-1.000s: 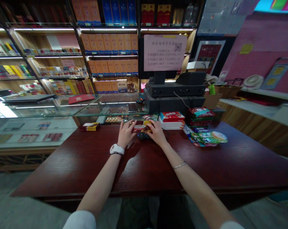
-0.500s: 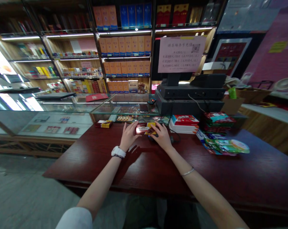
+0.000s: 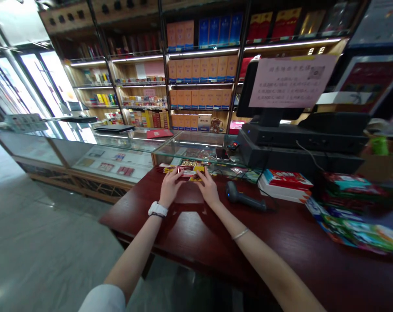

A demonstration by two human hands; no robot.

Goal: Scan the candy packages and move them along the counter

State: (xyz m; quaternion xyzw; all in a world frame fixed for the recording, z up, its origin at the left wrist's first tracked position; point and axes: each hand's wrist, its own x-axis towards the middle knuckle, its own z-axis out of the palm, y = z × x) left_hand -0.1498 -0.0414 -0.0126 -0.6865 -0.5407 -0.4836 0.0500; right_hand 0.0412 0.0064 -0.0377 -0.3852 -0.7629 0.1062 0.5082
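My left hand (image 3: 168, 188) and my right hand (image 3: 207, 190) both grip a flat red and yellow pack (image 3: 189, 173), one at each end. The pack is low over the dark red wooden counter (image 3: 190, 229), close to a stack of similar packs (image 3: 165, 169) by the glass case. A white watch is on my left wrist and a thin bracelet on my right. A black handheld barcode scanner (image 3: 243, 197) lies on the counter just right of my right hand.
A black till with a paper notice (image 3: 289, 82) stands at the back right. Red and white cartons (image 3: 284, 182) and colourful packets (image 3: 352, 216) lie to the right. A glass display case (image 3: 196, 151) sits behind the counter, with shelves of orange boxes (image 3: 199, 82) beyond.
Both hands have carried the pack leftward along the counter, away from the scanner and toward the stack by the glass case. The scanner now lies uncovered. The view has swung left.
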